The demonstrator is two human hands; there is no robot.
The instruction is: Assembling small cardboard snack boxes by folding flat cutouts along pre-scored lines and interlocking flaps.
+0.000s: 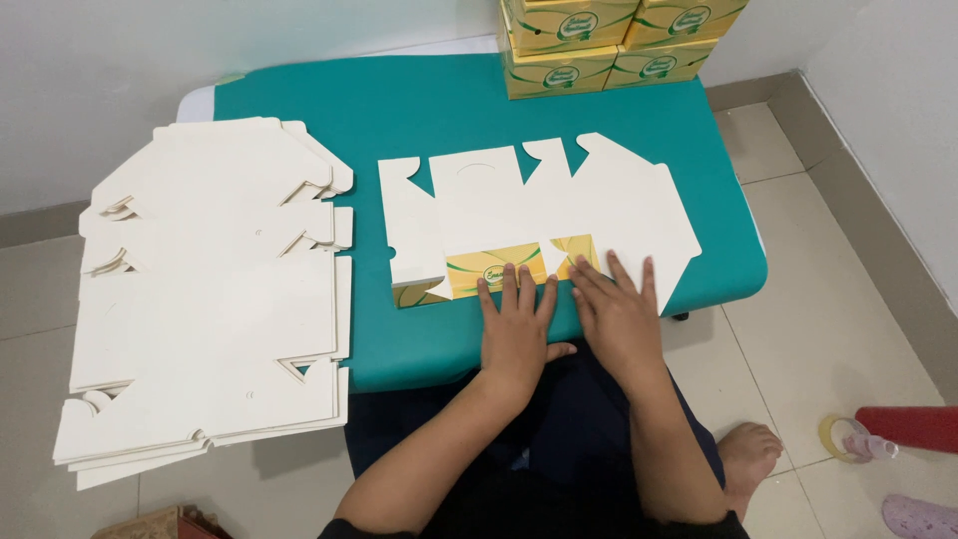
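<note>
A flat white die-cut carton blank (539, 210) lies on the teal table (399, 110), plain side up. Its near flap (499, 268) is folded over, showing the yellow and green printed side. My left hand (515, 329) lies flat, fingers apart, pressing the near edge of that folded flap. My right hand (619, 314) lies flat beside it, pressing the fold and the right part of the blank. Neither hand grips anything.
A tall stack of flat white carton blanks (210, 299) overhangs the table's left side. Several folded yellow and green boxes (609, 45) are stacked at the far edge. On the tiled floor at right lie a tape roll (836, 435) and a red cylinder (913, 424). My foot (748, 454) rests nearby.
</note>
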